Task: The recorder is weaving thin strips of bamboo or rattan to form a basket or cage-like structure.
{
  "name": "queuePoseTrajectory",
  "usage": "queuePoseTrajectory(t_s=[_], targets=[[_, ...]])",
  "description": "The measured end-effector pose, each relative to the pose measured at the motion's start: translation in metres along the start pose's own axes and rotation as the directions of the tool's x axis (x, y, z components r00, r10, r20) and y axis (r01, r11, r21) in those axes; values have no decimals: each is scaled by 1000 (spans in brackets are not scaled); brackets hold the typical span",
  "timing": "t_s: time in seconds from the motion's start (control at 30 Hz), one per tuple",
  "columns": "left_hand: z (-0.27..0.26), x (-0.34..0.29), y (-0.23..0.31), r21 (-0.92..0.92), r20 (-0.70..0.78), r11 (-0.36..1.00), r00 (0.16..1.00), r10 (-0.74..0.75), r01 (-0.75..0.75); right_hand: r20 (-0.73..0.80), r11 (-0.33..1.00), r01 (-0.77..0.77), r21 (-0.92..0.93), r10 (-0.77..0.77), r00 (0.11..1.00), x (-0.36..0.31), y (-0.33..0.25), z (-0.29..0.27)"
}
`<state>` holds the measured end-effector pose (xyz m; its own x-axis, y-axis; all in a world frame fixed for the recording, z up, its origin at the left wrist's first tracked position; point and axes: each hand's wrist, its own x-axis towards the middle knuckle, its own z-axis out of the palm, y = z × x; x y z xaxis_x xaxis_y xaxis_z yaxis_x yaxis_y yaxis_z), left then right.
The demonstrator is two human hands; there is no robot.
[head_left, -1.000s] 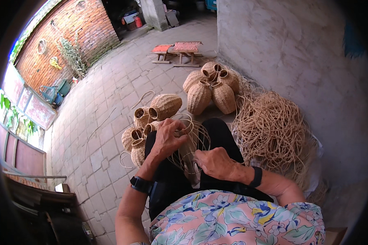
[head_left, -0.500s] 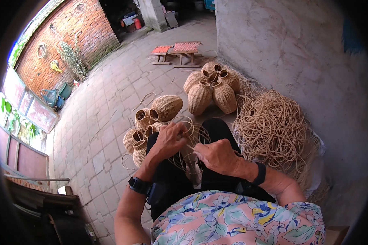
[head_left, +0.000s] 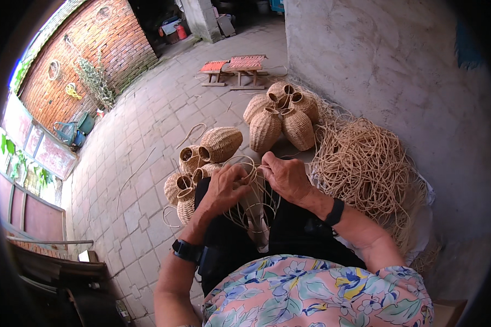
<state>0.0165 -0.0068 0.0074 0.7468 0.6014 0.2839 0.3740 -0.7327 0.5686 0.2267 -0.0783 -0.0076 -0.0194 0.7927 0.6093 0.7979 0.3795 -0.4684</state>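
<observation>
While both hands work at the middle of the frame, thin cane strands loop over the person's dark lap.

Left hand and right hand each pinch the strands, fingers curled, nearly touching. Small woven baskets lie on the paving left of the hands; more baskets sit above, and a loose cane heap spreads right.

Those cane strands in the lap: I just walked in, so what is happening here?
A seated person works thin cane strands over the lap, the left hand and right hand both gripping them. Finished woven baskets lie ahead on the paving, more baskets sit to the left, and a loose cane heap lies to the right.
</observation>
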Motion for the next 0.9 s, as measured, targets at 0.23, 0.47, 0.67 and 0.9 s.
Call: queuePoseTrajectory(t_s=[0.23,0.47,0.67,0.9], targets=[[3,-1,11,-116,-12,981,988,-157,154,-10,997,20,68,-19,1000,-4,7,9],[-3,-1,23,-116,-138,986,981,-138,123,127,745,-302,594,285,950,-5,2,26],[-5,1,15,-181,-54,976,990,-133,121,205,683,-354,639,292,934,-1,4,15],[3,0,14,-177,-97,977,986,-139,120,166,923,-20,384,-47,985,17,1,2]])
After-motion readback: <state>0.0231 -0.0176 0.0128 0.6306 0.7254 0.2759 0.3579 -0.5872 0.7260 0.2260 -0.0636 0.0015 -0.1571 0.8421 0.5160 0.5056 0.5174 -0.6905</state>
